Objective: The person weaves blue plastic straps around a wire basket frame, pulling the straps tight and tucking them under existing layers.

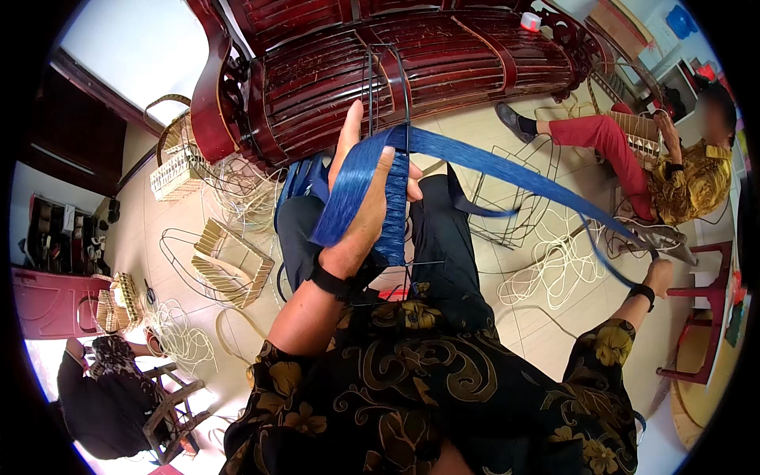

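Observation:
A narrow black wire frame [406,95] stands between my knees, its lower part wrapped in a blue woven band [394,214]. My left hand [366,202] grips this wrapped part, with fingertips showing past its right side and the index finger pointing up. A wide, shiny blue strap [507,168] loops over my left hand and through the frame. From there it stretches far to the right. My right hand [657,275], arm held out, is closed on the strap's far portion; its fingers are partly hidden. Another blue strap length curls beside my right knee.
A dark red wooden bench [443,71] stands ahead. At right, a seated person [689,178] handles a basket; another [111,396] sits lower left. Wire frames, a partly woven basket [229,265] and tangled pale cord [550,269] lie on the tiled floor. A red stool [701,317] is near my right hand.

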The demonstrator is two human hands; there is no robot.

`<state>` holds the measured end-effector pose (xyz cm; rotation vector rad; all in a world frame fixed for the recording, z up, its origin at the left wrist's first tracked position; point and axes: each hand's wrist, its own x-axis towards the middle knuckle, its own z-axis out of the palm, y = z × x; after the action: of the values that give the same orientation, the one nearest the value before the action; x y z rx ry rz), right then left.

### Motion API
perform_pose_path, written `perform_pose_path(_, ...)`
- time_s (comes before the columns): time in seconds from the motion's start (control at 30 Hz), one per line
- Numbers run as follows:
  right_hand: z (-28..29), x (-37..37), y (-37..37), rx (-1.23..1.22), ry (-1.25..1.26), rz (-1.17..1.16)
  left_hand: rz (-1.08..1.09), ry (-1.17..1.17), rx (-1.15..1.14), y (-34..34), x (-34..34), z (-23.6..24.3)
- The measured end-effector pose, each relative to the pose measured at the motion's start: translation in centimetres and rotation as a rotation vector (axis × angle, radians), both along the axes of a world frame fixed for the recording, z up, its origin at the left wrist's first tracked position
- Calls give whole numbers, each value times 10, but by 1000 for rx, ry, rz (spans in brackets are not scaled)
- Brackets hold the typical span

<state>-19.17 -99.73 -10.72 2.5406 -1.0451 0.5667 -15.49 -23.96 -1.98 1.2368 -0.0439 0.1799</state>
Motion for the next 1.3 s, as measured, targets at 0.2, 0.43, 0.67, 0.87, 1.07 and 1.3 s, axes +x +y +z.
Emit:
perform_pose_path(0.2,55,97,293,675,-415,1006,-50,-2,-71,-7,0,-1)
perform_pose_path(0.43,107,100,579,1447,61,1583,-47,5,-70,-3,-3,0)
perform_pose_path(0.67,104,102,592,1698,108,1494,-50,7,-71,-3,-4,1)
perform_pose_path(0.87,106,98,586,1493,-32,1538,-36,25,-60,-5,-3,0)
perform_pose_path(1.07,32,132,447,1119,-148,1397,-17,2,-69,-1,-1,0)
perform_pose_path(1.3,-30,-24,61,-11,53,19,-6,41,-80,6,1,2)
